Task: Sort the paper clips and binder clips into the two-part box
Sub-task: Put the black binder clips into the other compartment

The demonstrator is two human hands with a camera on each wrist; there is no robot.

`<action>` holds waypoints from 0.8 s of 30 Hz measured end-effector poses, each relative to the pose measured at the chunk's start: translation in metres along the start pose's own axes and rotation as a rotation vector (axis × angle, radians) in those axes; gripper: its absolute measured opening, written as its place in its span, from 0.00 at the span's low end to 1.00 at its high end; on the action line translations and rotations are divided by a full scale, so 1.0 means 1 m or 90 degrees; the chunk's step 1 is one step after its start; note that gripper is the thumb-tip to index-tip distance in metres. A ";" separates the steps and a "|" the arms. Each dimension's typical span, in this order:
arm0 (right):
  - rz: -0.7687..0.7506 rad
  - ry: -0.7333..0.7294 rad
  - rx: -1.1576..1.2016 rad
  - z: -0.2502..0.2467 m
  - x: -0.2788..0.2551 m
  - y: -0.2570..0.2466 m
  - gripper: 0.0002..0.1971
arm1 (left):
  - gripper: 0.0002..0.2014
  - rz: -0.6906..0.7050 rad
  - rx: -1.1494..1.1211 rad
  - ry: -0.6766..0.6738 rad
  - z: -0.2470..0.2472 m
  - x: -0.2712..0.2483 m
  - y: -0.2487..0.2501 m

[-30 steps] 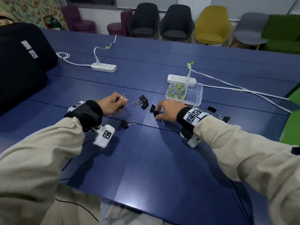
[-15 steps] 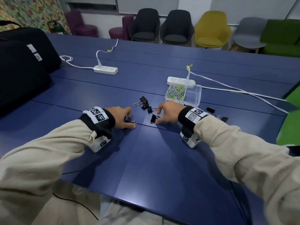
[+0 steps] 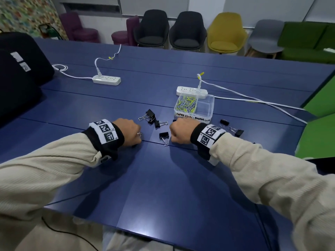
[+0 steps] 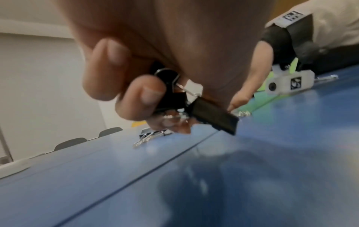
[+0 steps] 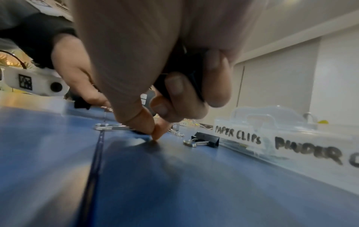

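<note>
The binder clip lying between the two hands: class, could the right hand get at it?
Probably yes: the binder clip lies beside the right hand with nothing between, though its fingers already hold something black.

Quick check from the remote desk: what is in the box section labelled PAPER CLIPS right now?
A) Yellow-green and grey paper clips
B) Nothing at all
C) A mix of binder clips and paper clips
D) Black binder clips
A: the head view shows only yellow-green and grey paper clips in the left section of the two-part box, while binder clips lie on the table.
</note>
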State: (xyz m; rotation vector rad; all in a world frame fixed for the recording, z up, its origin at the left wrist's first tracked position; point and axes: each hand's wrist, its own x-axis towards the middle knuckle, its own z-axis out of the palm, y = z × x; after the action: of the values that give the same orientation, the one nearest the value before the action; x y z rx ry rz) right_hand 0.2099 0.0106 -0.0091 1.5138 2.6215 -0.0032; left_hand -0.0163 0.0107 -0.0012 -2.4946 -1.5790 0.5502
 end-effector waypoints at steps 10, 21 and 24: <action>-0.021 0.009 0.157 -0.016 -0.002 0.011 0.26 | 0.14 -0.053 -0.152 0.116 -0.026 0.020 -0.002; -0.146 -0.044 0.063 -0.020 0.014 0.008 0.18 | 0.14 -0.066 -0.282 0.121 -0.021 0.008 -0.004; -0.087 0.031 0.135 -0.019 0.005 0.024 0.18 | 0.14 -0.058 -0.405 0.111 -0.029 0.013 -0.003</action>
State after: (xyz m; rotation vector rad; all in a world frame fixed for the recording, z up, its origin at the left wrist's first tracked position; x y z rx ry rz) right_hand 0.2262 0.0279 0.0111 1.4048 2.8353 -0.2675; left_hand -0.0028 0.0257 0.0235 -2.7548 -2.0190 -0.2241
